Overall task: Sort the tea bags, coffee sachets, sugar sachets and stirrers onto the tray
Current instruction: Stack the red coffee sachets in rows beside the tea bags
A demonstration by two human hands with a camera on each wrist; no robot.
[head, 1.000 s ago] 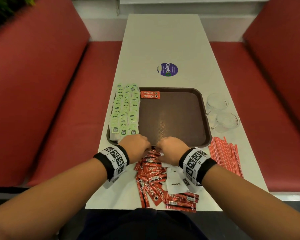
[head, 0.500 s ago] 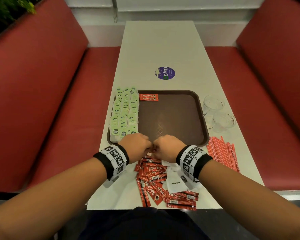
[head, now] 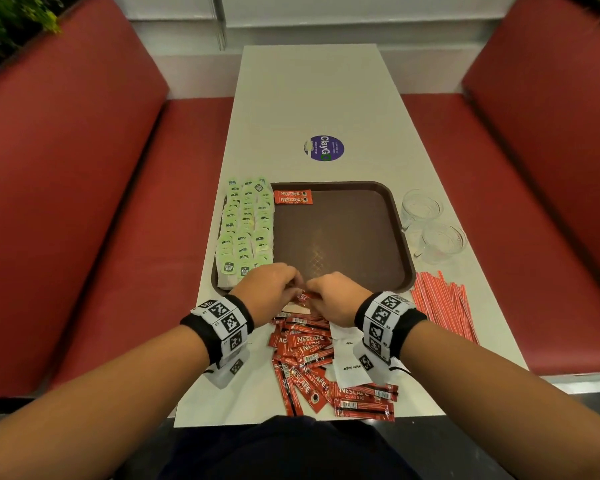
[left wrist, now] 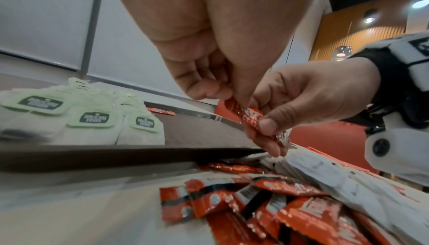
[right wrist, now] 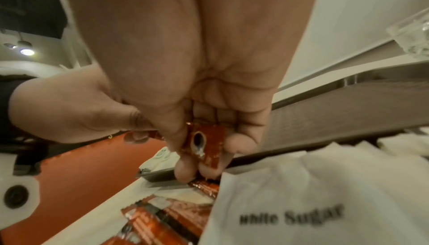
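Your left hand (head: 270, 288) and right hand (head: 336, 296) both pinch one red coffee sachet (left wrist: 249, 118) in their fingers, just above the near rim of the tray (head: 408, 271), over the sachet pile (head: 312, 362) on the counter (head: 312, 98).

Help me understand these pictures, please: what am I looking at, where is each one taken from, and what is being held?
No machine here: a person works with bare hands, wearing one camera on the head and one on each wrist. The head view looks down on a table between red benches. The left hand and right hand together pinch one red coffee sachet; each wrist view shows it from below. On the brown tray lie rows of tea bags and two coffee sachets. Still on the table: more coffee sachets, white sugar sachets, stirrers and two glass cups.
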